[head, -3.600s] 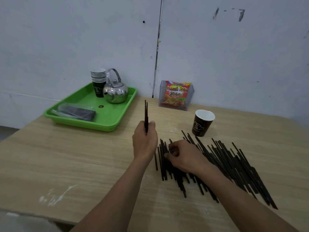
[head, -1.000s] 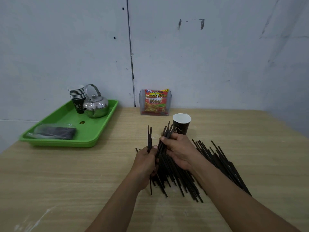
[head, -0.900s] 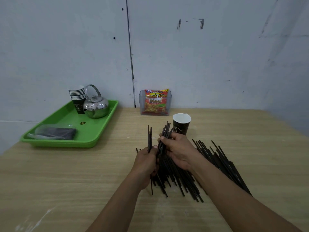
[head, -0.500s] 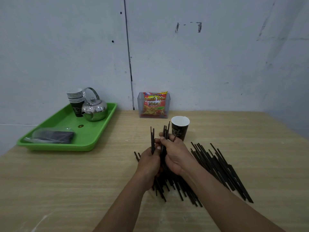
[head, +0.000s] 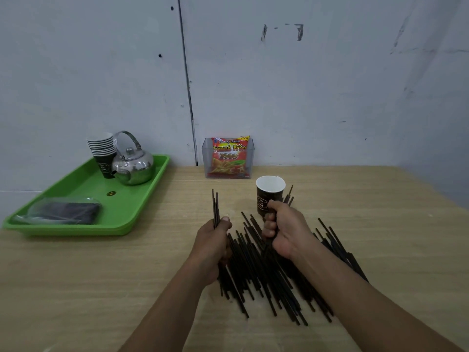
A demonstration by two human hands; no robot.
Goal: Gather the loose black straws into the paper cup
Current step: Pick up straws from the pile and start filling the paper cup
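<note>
Fingers (head: 269, 226) of the right hand (head: 286, 232) curl round a straw bundle (head: 288, 198); the left hand (head: 212, 241) grips upright straws (head: 215, 209).
Paper cup (head: 270, 193) stands just beyond that hand; loose straws (head: 266, 270) crowd the table (head: 380, 224) under both wrists; green tray (head: 132, 201) sits well left.

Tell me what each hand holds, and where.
Left hand grips a few black straws near their middle; right hand grips another bundle, tips showing beside the cup.
</note>
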